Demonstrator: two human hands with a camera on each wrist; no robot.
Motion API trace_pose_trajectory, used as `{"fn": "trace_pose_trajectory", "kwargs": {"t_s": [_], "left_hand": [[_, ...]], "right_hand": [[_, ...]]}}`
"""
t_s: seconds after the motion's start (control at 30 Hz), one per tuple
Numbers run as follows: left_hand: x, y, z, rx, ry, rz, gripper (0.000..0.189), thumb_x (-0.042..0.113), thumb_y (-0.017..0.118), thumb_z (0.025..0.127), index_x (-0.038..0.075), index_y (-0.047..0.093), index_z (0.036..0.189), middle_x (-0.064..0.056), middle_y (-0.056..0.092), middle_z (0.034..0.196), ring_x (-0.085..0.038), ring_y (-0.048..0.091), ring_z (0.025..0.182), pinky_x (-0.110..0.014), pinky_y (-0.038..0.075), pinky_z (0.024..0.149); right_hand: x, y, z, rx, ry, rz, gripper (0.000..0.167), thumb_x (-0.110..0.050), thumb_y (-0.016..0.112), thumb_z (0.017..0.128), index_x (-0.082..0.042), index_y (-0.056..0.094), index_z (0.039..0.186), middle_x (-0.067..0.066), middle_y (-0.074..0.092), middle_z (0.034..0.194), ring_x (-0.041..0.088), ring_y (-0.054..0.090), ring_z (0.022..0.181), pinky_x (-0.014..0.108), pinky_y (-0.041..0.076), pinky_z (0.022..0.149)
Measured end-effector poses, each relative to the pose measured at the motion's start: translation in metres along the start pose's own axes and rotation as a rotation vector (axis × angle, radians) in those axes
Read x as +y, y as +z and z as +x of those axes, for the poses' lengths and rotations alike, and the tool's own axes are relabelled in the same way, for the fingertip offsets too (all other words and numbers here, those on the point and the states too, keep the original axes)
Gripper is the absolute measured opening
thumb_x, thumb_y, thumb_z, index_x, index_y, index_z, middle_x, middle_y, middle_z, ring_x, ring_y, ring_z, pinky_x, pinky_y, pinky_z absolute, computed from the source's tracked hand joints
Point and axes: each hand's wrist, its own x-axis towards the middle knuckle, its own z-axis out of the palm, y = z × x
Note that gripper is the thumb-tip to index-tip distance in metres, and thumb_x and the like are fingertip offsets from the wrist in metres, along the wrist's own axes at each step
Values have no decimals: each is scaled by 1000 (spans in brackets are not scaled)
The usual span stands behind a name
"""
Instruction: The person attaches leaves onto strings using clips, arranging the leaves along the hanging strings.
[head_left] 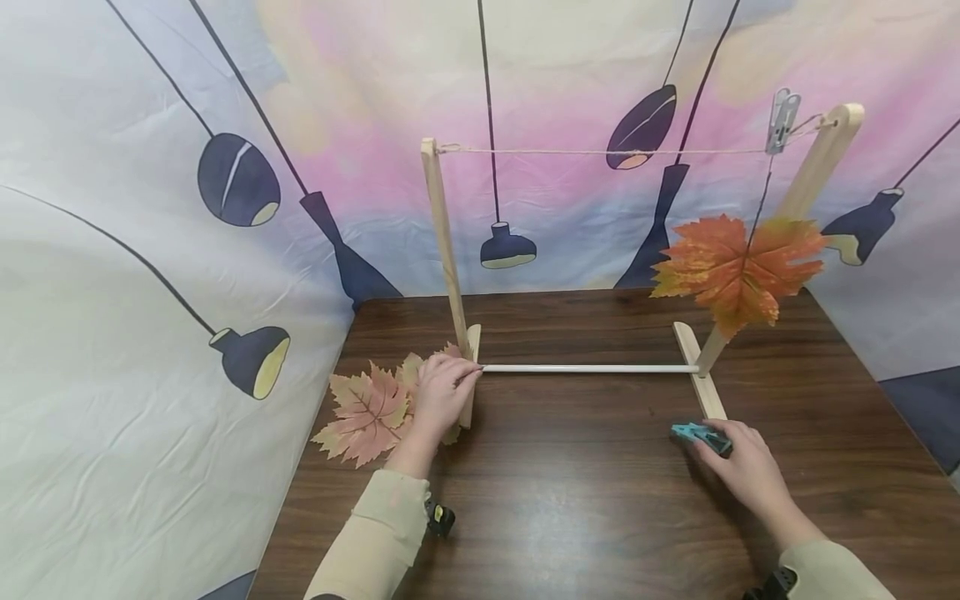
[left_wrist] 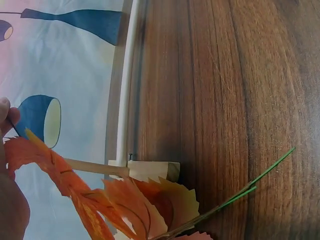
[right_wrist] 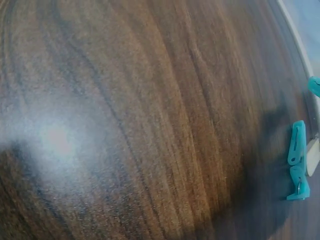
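In the head view my left hand (head_left: 444,392) is at the left post of a wooden stand, its thumb and finger pinching the thin dark stem of an artificial maple leaf. The left wrist view shows this orange-red leaf (left_wrist: 70,182) hanging below the fingertips. More leaves (head_left: 371,412) lie on the table beside that hand. At the right foot of the stand, my right hand (head_left: 750,467) pinches a teal clothespin (head_left: 697,433) between thumb and fingers, low over the table. Two teal pieces show in the right wrist view, one a clothespin (right_wrist: 297,160); the hand is out of that view.
A string (head_left: 555,152) runs between the posts. From its right end a grey clothespin (head_left: 783,121) holds an orange maple leaf (head_left: 742,267) by its stem. A white rod (head_left: 592,368) joins the stand's feet on the brown table (head_left: 570,483). Green-tipped stems (left_wrist: 270,167) stick out.
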Motion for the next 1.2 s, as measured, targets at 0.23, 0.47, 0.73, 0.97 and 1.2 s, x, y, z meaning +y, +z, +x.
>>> {"fn": "trace_pose_trajectory", "kwargs": {"t_s": [0.23,0.47,0.73,0.97,1.2], "left_hand": [[7,-2,5,12,76,-5,6,14,70,84,12,74,88,2,70,91,-22,54,93,-43,34,82],[13,-5,10,-37,83,-4,7,16,69,85,12,74,89,2,70,91,-21,54,92,-41,36,82],[16,-6,20,-50,93,-6,9,15,67,87,13,74,93,1,70,91,-21,55,93,-40,38,81],[25,-7,31,-40,105,-50,12,14,65,88,10,73,96,-1,71,93,-22,56,93,-40,38,82],[33,-6,38,-22,123,-76,11,12,66,87,10,73,95,-1,71,93,-21,56,92,-38,38,83]], "right_hand": [[-3,-2,4,26,-30,30,35,-11,69,82,2,58,112,24,55,106,39,46,96,54,36,75],[-10,-6,7,20,-33,50,35,-11,68,83,2,58,114,24,54,109,40,44,100,57,36,78],[-16,-8,11,70,-65,57,33,-6,68,81,2,59,112,22,55,108,40,41,101,53,34,77],[-24,-7,13,109,-114,92,34,-2,69,77,2,61,110,21,56,106,40,42,99,48,32,76],[-30,-7,18,153,-185,114,36,2,70,72,3,62,107,20,58,102,39,43,98,46,30,78]]}}
